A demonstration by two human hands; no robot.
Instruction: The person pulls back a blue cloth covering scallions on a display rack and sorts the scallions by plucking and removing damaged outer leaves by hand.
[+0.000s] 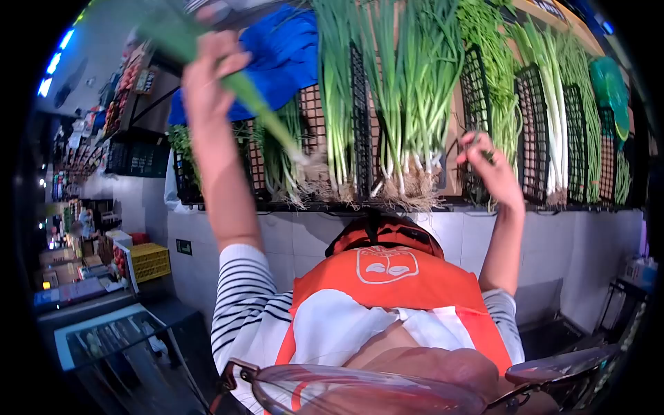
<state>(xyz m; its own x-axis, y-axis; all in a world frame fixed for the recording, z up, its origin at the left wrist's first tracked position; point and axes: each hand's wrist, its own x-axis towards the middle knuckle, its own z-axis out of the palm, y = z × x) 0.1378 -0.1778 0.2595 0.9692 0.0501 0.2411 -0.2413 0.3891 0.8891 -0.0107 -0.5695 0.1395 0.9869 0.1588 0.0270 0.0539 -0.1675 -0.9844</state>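
My left hand (211, 76) is closed around a scallion (259, 104), held slanting above the crates. Its leaves fan out to the upper left, smeared by motion, and its pale root end points down toward the right. My right hand (492, 169) is raised over the crates at the right with curled fingers; a small dark bit shows at the fingers, too small to name. Between the hands lie bunches of scallions (415, 104) with their roots toward me. Leafy greens (487, 69) lie just beyond my right hand.
Black plastic crates (532, 124) divide the vegetable rows. Blue cloth or plastic (280, 55) covers part of the display at the upper left. Long thin greens (581, 90) and a green bag (609, 86) are at the right. A yellow crate (152, 261) stands at the left.
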